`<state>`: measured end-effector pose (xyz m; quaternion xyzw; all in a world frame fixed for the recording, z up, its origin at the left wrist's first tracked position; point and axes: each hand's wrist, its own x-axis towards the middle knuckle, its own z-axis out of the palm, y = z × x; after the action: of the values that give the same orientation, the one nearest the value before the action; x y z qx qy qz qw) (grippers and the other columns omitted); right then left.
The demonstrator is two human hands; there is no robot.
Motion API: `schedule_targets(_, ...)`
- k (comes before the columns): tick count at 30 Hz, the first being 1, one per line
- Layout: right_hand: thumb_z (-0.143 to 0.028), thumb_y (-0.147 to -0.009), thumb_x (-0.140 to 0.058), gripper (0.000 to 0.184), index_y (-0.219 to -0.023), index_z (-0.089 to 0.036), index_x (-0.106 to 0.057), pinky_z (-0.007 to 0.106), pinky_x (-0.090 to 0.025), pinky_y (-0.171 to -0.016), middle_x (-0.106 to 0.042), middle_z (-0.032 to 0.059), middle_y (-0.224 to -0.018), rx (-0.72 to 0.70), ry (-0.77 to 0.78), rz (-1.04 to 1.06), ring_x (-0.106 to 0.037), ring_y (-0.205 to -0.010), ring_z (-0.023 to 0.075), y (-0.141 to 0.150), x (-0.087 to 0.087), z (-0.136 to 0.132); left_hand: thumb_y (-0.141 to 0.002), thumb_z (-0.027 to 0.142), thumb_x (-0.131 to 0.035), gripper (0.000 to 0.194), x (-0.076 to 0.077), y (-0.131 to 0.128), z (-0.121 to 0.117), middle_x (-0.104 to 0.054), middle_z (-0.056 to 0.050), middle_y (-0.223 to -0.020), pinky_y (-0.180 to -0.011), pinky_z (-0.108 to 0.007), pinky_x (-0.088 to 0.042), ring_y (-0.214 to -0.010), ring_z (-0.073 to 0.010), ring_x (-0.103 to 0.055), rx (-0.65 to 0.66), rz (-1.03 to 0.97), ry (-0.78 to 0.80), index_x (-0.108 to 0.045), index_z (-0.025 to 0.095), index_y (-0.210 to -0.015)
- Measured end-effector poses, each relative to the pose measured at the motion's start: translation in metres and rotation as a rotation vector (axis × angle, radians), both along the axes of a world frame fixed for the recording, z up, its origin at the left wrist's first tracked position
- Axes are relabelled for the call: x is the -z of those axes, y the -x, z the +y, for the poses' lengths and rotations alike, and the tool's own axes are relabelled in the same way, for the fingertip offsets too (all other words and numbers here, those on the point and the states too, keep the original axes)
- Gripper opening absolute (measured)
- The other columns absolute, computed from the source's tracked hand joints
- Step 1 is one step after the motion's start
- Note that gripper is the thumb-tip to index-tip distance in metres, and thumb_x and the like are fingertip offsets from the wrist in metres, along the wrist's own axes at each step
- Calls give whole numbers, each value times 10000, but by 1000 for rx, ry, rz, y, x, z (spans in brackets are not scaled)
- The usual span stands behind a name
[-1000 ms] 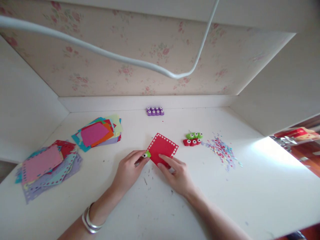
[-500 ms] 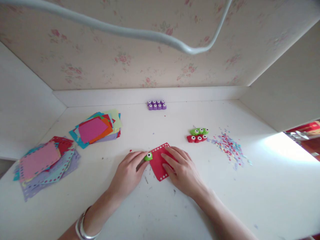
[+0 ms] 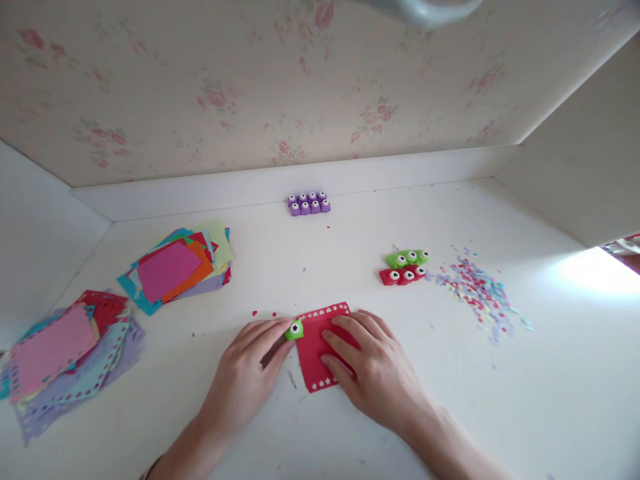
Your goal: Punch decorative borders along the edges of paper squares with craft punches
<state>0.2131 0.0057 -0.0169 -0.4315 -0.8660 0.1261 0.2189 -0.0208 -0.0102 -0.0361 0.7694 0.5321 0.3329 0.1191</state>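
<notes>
Between the thumb and fingers of my left hand (image 3: 247, 367) is a small green craft punch (image 3: 295, 329) with a white button marked by a dark star. The punch sits at the left edge of a red paper card (image 3: 316, 350). Rows of small punched shapes run along the card's top and bottom edges. My right hand (image 3: 373, 360) lies over the card's right part, fingers spread and pressing it flat on the white table. That hand hides the card's right edge.
Purple punches (image 3: 309, 204) stand near the back wall. Green punches (image 3: 407, 259) and red punches (image 3: 403, 275) sit right of centre, beside scattered confetti (image 3: 480, 290). At left lie plain coloured cards (image 3: 170, 270) and a pile of punched cards (image 3: 55, 350).
The view has tilted and shifted a little. The red card is turned slightly and sits straighter, and a second small red cut-out shows on the table left of the green punch.
</notes>
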Motion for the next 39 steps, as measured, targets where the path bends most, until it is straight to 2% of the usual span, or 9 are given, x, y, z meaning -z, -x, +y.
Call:
schedule_targets(5, -273, -915, -587, 251, -1150, -233, -668, 500, -399, -1111, -661, 78, -1157, -23, 44, 33, -568, -1168, 279, 0, 0, -1, -902, 234, -638, 297, 2, 2, 1, -712, -44, -1104, -927, -369, -561, -1027, -219, -662, -3, 24, 28, -632, 264, -1197)
schedule_targets(25, -310, -941, -550, 276, -1189, -245, -651, 511, -382, -1132, -646, 60, -1257, -29, 95, 20, -540, -1228, 291, 1, 1, 0, -896, 240, -634, 298, -1, 3, 2, -711, -40, -1088, -865, -332, -586, -1010, -219, -666, 6, 41, 65, -636, 271, -1193)
schedule_targets(35, -318, -950, -547, 266, -1182, -240, -653, 512, -367, -1132, -641, 61, -1254, -24, 118, 29, -528, -1237, 280, 0, 1, 0, -900, 194, -633, 309, -3, 2, 3, -693, -38, -1095, -903, -306, -557, -1029, -192, -645, 31, 78, 75, -612, 242, -1204)
schedule_targets(39, -326, -964, -525, 273, -1196, -244, -642, 499, -346, -1145, -628, 52, -1273, -21, 134, 17, -513, -1249, 270, 0, 0, 0, -901, 244, -634, 348, -6, 1, 2, -666, -43, -1160, -946, -312, -529, -1088, -198, -617, 4, 93, 100, -584, 247, -1246)
